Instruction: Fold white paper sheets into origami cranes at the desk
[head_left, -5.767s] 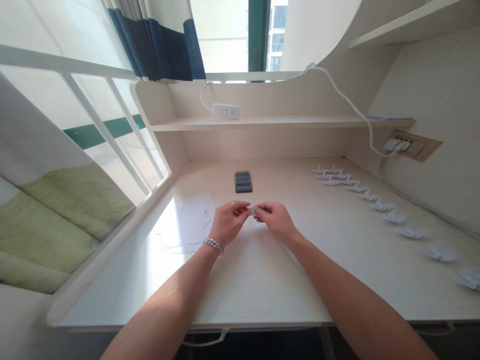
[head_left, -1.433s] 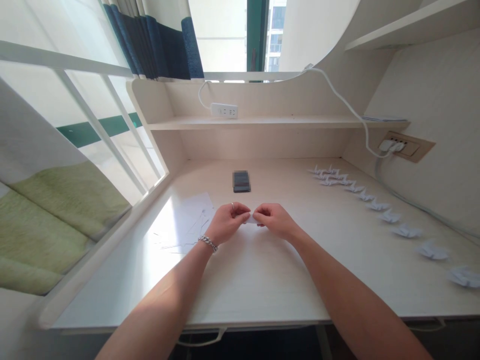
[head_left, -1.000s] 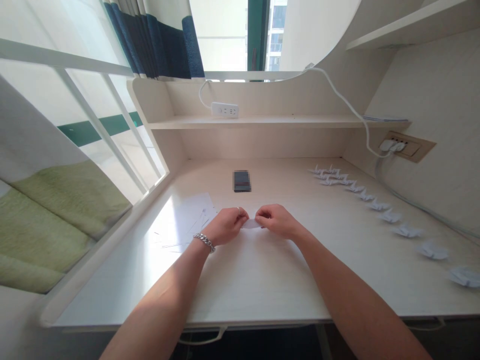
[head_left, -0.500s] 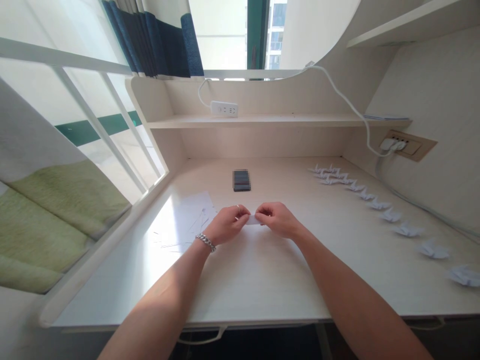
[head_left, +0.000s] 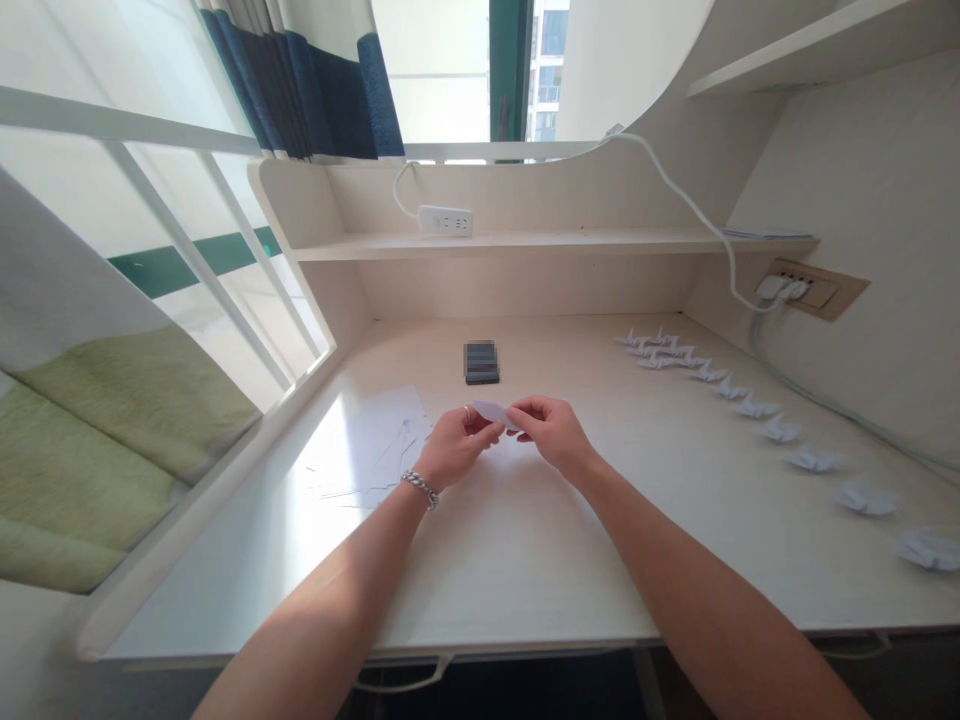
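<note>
Between my hands is a small white piece of folded paper (head_left: 491, 411), held just above the desk. My left hand (head_left: 457, 445) pinches it from the left, wearing a ring and a chain bracelet (head_left: 420, 488). My right hand (head_left: 551, 428) grips its right end between thumb and fingers. The paper's exact folds are too small to make out. To the left lie white sheets (head_left: 375, 430) with thin paper strips on them. Behind my hands sits a small dark object (head_left: 481, 362), blurred out.
A curved row of several folded paper cranes (head_left: 780, 428) runs along the desk's right side. A power strip (head_left: 445, 220) rests on the shelf (head_left: 540, 243) at the back. A white cable (head_left: 690, 200) leads down to the wall socket (head_left: 821, 290).
The paper has been raised and tilted, so more of its face shows above my left fingers. My right hand has shifted slightly up, and my left hand has turned a little.
</note>
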